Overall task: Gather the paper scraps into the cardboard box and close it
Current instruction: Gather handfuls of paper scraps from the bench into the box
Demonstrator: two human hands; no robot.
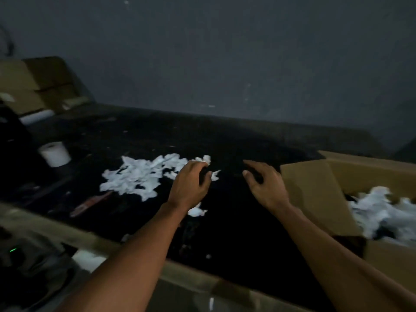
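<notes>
Where scraps lie, left hand, seemingly empty

White torn paper scraps lie heaped left of the open cardboard box, which holds more.

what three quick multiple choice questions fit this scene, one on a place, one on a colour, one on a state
1. Where is the loose pile of scraps? A on the dark table, left of the box B on a chair C on top of the box
2. What colour are the scraps? A brown B white C green
3. How is the box? A taped shut B open and empty C open with scraps inside

A: the pile lies on the table by the left hand, the box to its right.
B: every scrap shows white.
C: its flaps are up and scraps lie inside.
</notes>
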